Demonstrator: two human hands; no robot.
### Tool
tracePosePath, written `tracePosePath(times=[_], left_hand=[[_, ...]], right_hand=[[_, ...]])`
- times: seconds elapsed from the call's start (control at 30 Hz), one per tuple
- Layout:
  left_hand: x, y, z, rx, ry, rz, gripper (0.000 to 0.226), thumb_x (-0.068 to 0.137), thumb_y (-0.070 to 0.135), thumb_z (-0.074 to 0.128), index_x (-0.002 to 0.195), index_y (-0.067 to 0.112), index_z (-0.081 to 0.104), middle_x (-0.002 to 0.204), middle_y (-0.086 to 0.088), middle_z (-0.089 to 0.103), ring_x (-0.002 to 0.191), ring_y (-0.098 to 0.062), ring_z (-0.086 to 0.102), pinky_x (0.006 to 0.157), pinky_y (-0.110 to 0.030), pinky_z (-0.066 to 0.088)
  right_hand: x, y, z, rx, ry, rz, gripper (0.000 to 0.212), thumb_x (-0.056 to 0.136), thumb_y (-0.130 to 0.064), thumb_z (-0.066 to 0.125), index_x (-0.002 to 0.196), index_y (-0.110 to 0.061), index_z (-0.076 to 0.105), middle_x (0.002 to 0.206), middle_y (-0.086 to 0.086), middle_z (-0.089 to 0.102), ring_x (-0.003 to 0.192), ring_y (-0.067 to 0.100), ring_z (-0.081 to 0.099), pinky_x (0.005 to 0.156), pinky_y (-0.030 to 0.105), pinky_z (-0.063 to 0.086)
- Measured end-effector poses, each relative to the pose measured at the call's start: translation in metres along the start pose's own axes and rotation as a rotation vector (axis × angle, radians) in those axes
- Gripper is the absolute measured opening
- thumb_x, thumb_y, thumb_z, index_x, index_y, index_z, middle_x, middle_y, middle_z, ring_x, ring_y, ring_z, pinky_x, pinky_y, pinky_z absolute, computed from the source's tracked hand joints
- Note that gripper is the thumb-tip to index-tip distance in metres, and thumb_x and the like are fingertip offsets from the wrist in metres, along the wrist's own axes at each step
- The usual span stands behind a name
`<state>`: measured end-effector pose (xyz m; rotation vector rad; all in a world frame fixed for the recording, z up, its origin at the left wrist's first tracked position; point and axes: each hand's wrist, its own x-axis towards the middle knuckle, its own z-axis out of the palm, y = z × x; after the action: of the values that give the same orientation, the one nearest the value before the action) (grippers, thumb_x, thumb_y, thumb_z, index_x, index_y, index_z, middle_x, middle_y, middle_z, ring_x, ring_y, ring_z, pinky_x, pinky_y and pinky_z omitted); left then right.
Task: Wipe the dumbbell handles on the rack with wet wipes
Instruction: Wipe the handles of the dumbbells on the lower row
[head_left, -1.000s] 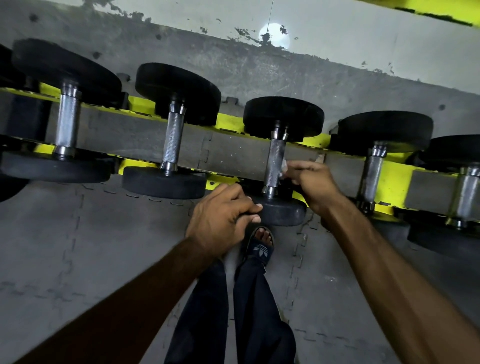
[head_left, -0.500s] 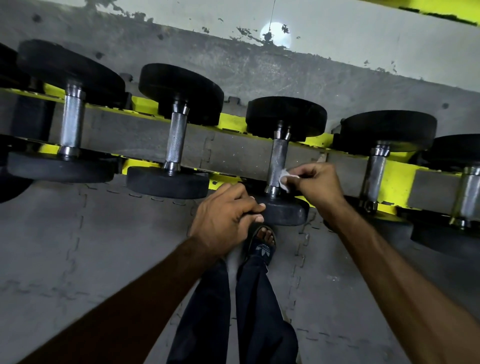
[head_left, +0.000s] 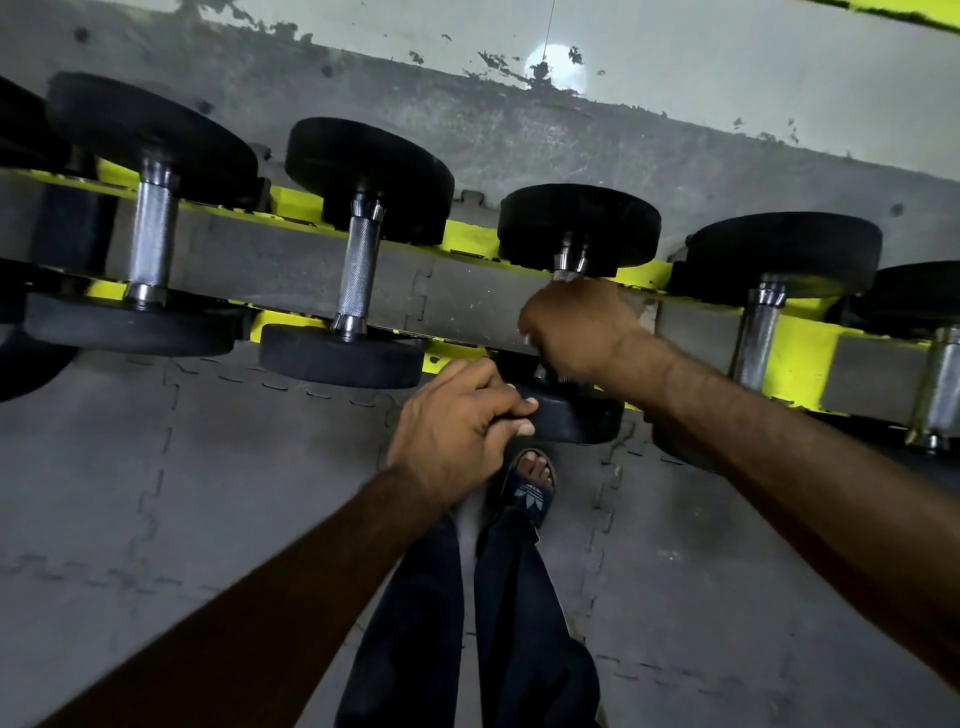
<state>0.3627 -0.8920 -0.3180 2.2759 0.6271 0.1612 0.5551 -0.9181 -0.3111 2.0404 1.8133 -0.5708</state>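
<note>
Several black dumbbells with steel handles lie across a yellow rack (head_left: 795, 364). My right hand (head_left: 579, 327) is wrapped around the handle of the middle dumbbell (head_left: 579, 228), covering nearly all of it; only the handle's top end shows. A sliver of white wet wipe (head_left: 525, 339) peeks out at the hand's left edge. My left hand (head_left: 457, 421) grips the rim of that dumbbell's near weight (head_left: 576, 418). The neighbouring handle (head_left: 358, 270) to the left is bare, as is the handle (head_left: 756, 338) to the right.
A grey foam mat floor (head_left: 208, 493) lies under the rack. My legs in dark trousers and a sandalled foot (head_left: 527, 486) stand just below the middle dumbbell. A grey wall (head_left: 727, 78) runs behind the rack.
My right hand moved from the side of the middle handle, where the wipe was pinched against it, to fully around the handle and higher up. The left hand stayed on the near weight.
</note>
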Motion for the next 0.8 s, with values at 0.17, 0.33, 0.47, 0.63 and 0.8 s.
tracePosePath(times=[0.17, 0.33, 0.47, 0.63, 0.8], left_hand=[[-0.003, -0.001, 0.002, -0.01, 0.016, -0.013, 0.014, 0.083, 0.029, 0.077, 0.093, 0.019, 0.076, 0.084, 0.005, 0.055, 0.086, -0.019, 0.057, 0.064, -0.042, 0.052], [-0.002, 0.0, 0.003, -0.007, 0.023, -0.012, 0.014, 0.082, 0.028, 0.079, 0.092, 0.018, 0.076, 0.084, 0.005, 0.056, 0.087, -0.02, 0.058, 0.065, -0.041, 0.052], [-0.003, 0.001, 0.001, 0.002, 0.034, 0.002, 0.017, 0.083, 0.034, 0.073, 0.089, 0.018, 0.076, 0.083, 0.005, 0.057, 0.084, -0.019, 0.055, 0.063, -0.038, 0.051], [-0.004, 0.002, 0.001, 0.001, 0.02, -0.015, 0.017, 0.084, 0.033, 0.074, 0.091, 0.018, 0.076, 0.085, 0.005, 0.057, 0.086, -0.018, 0.056, 0.064, -0.04, 0.052], [-0.003, 0.001, 0.001, 0.008, 0.037, 0.017, 0.016, 0.083, 0.032, 0.072, 0.091, 0.018, 0.075, 0.084, 0.004, 0.057, 0.084, -0.018, 0.054, 0.061, -0.038, 0.052]], right_hand=[[0.005, 0.003, -0.01, -0.065, -0.005, 0.018, 0.019, 0.09, -0.013, 0.056, 0.103, -0.017, 0.07, 0.103, 0.007, 0.068, 0.096, 0.032, 0.066, 0.064, 0.03, 0.038], [0.008, -0.006, -0.015, -0.117, -0.055, 0.017, 0.015, 0.091, -0.009, 0.056, 0.101, -0.011, 0.067, 0.104, 0.008, 0.066, 0.096, 0.032, 0.066, 0.064, 0.032, 0.038], [-0.008, -0.001, -0.002, 0.043, 0.056, -0.079, 0.017, 0.089, -0.019, 0.057, 0.098, -0.018, 0.071, 0.099, 0.007, 0.067, 0.094, 0.03, 0.063, 0.067, 0.031, 0.041], [-0.041, 0.006, 0.039, 0.696, 0.46, 0.32, 0.006, 0.082, -0.007, 0.072, 0.086, -0.011, 0.072, 0.092, 0.005, 0.067, 0.085, 0.02, 0.063, 0.072, 0.03, 0.052], [-0.024, 0.006, 0.062, 1.647, 0.361, 0.914, 0.013, 0.078, -0.001, 0.077, 0.077, -0.011, 0.069, 0.075, 0.007, 0.07, 0.069, 0.024, 0.069, 0.072, 0.044, 0.062]])
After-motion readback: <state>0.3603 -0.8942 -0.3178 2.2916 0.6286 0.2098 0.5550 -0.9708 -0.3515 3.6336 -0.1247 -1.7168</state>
